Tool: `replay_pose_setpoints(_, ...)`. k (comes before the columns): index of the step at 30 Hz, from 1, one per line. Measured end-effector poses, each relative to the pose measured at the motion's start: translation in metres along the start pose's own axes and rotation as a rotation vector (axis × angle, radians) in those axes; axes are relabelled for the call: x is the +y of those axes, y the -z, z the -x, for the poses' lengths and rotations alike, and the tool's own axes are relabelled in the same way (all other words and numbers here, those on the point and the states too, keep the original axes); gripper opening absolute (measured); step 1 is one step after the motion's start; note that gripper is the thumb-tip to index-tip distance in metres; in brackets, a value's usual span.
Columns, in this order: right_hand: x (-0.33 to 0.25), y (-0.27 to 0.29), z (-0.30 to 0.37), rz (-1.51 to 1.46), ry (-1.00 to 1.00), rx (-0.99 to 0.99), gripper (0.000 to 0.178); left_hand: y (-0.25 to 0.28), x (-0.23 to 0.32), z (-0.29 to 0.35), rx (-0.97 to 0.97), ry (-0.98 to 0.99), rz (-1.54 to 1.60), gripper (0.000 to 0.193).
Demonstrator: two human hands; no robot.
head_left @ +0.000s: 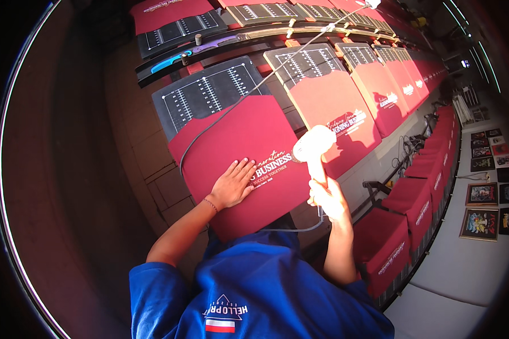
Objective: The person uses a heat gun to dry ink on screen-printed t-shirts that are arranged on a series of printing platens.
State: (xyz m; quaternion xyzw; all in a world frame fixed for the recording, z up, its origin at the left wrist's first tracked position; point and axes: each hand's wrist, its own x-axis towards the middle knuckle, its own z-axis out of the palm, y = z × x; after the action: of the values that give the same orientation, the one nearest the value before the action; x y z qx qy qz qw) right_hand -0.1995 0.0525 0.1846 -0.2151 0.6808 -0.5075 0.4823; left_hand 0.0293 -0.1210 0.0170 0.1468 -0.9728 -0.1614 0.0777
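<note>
A dark red shirt (226, 147) lies stretched over a black printing board (209, 85) that carries white ruler marks. White and gold printed lettering runs across the cloth. My left hand (233, 183) rests flat on the shirt, fingers spread, beside the left end of the print. In my right hand (329, 199) is a white hair dryer (316, 147), gripped by its handle. Its nozzle points left at the right end of the lettering, apparently just above the cloth. A grey cord (226, 113) passes over the shirt and board toward the upper right.
Several more boards with red shirts, such as this neighbouring shirt (333, 101), stand in a row to the right. A rail (237, 42) behind them holds a blue tool (172, 62) and a purple tool (215, 45). Further red shirts (384, 248) hang at the lower right, near framed pictures (481, 223).
</note>
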Motion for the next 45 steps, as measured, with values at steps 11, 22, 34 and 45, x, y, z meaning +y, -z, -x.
replay_pose_setpoints(11, 0.001, -0.015, 0.026, -0.033, -0.14, -0.11, 0.016, 0.006, 0.024, 0.06, -0.007, 0.218, 0.006, 0.064)
replay_pose_setpoints(22, 0.017, -0.024, 0.043, 0.001, -0.149, -0.135, 0.013, -0.004, 0.057, 0.101, 0.088, 0.503, 0.041, 0.066)
replay_pose_setpoints(34, 0.017, -0.029, 0.043, 0.021, -0.147, -0.189, 0.014, -0.006, 0.062, 0.103, 0.103, 0.561, 0.025, 0.066)
replay_pose_setpoints(45, 0.03, -0.035, 0.047, 0.077, -0.098, -0.202, 0.015, -0.015, 0.072, 0.118, 0.069, 0.504, 0.04, 0.065)
